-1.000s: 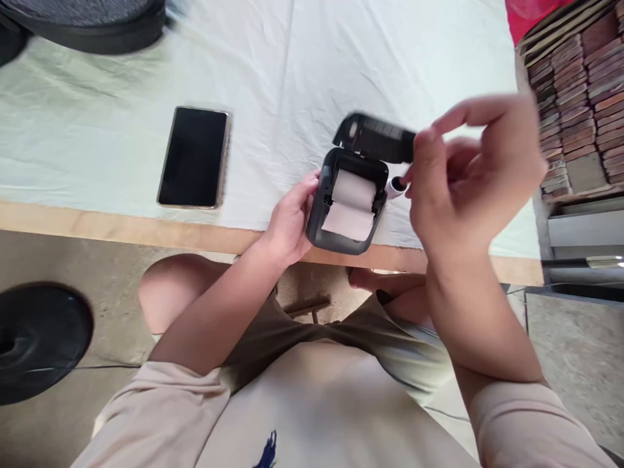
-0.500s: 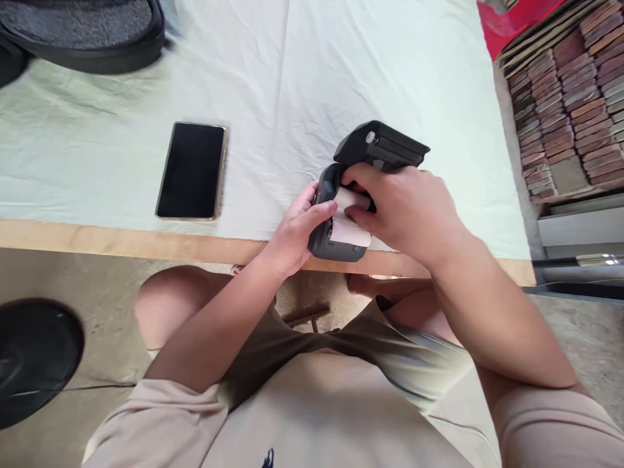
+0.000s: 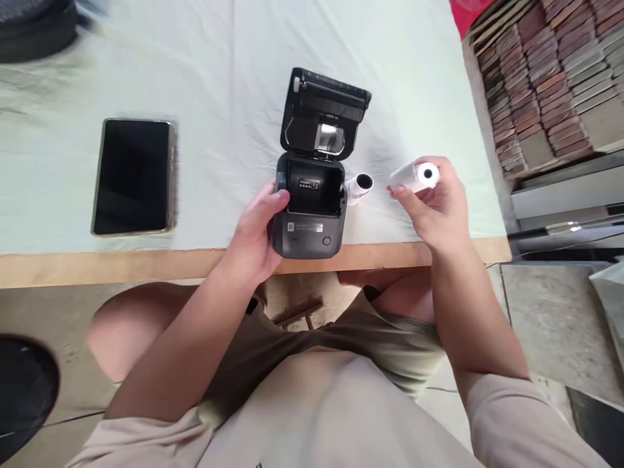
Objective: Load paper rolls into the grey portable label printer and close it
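Observation:
A black portable receipt printer is gripped at its left side by my left hand, thumb over the rim. Its lid is swung up and its paper bay is empty. My right hand holds a white paper roll, dark core hole facing me, above the cloth to the right of the printer. Between the printer and that hand, a second white roll with a dark core rests close against the printer's right side.
A tablet or phone with a dark screen lies on the white cloth at left. A black object sits at the far left corner. The wooden table edge runs before my knees. Stacked bricks stand at right.
My right hand has lifted the paper roll out of the printer and carried it to the right. The printer is now turned more upright toward me, and the second roll has come into view.

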Demonstrator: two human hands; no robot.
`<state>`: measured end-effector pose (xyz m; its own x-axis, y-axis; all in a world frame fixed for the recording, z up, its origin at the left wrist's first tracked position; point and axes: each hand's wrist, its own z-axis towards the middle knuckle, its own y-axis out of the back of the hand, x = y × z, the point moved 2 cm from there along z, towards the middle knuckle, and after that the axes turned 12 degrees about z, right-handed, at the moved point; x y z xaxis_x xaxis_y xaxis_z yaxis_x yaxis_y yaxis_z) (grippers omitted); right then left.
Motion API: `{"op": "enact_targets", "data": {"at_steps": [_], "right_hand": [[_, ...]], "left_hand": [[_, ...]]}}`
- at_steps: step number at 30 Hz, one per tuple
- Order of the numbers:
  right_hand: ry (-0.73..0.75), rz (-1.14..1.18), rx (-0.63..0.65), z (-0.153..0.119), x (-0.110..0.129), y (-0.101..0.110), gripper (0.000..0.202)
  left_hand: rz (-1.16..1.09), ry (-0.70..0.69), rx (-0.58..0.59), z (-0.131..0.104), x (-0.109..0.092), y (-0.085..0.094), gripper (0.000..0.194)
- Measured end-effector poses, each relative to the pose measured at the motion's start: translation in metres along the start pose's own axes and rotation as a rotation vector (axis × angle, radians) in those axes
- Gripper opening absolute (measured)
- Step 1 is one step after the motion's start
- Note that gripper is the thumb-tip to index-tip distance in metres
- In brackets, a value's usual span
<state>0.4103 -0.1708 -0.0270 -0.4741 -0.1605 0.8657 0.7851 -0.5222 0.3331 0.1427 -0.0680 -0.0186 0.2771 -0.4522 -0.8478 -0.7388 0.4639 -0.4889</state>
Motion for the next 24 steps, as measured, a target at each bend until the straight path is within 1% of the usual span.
{"op": "enact_targets", "data": {"at_steps": [2, 4, 6, 7, 8, 9, 11, 13, 15, 17, 19, 21, 24], "right_hand": [[-0.005, -0.144, 0.019, 0.000, -0.014, -0.006, 0.039], [-0.060, -0.265, 0.041, -0.001, -0.021, -0.007, 0.046], [-0.049, -0.323, 0.028, -0.004, -0.018, -0.004, 0.065], [-0.012, -0.343, -0.004, -0.006, -0.013, -0.001, 0.073], [0.030, -0.367, -0.038, -0.008, -0.006, 0.002, 0.078], [0.063, -0.396, -0.062, -0.010, 0.003, 0.003, 0.076], [0.088, -0.447, -0.058, -0.015, 0.022, -0.001, 0.061], [0.117, -0.480, 0.009, -0.017, 0.039, -0.015, 0.048], [0.140, -0.540, 0.093, -0.017, 0.050, -0.037, 0.046], [0.122, -0.626, 0.169, -0.014, 0.053, -0.058, 0.047], [0.100, -0.695, 0.215, -0.010, 0.051, -0.074, 0.047], [0.103, -0.707, 0.223, -0.006, 0.047, -0.082, 0.045], [0.105, -0.678, 0.183, -0.002, 0.042, -0.085, 0.041]], "left_hand": [[0.011, -0.012, -0.020, 0.001, 0.000, 0.000, 0.019], [0.015, 0.002, -0.035, 0.001, 0.002, 0.000, 0.018], [-0.002, 0.018, -0.038, 0.002, 0.002, 0.001, 0.019], [-0.014, 0.023, -0.034, 0.002, 0.003, 0.001, 0.020], [-0.022, 0.027, -0.028, 0.002, 0.003, 0.001, 0.020], [-0.022, 0.025, -0.026, 0.002, 0.002, 0.001, 0.020], [-0.002, 0.024, -0.038, 0.002, 0.002, 0.000, 0.016], [0.010, 0.017, -0.055, 0.002, 0.001, -0.001, 0.016], [0.001, 0.001, -0.049, 0.002, 0.001, -0.001, 0.018], [-0.014, -0.013, -0.028, 0.001, 0.002, -0.001, 0.019], [-0.035, -0.007, -0.015, 0.000, 0.003, 0.000, 0.019], [-0.068, 0.015, -0.004, -0.001, 0.004, 0.001, 0.019], [-0.091, 0.039, 0.016, -0.002, 0.004, 0.001, 0.024]]}}
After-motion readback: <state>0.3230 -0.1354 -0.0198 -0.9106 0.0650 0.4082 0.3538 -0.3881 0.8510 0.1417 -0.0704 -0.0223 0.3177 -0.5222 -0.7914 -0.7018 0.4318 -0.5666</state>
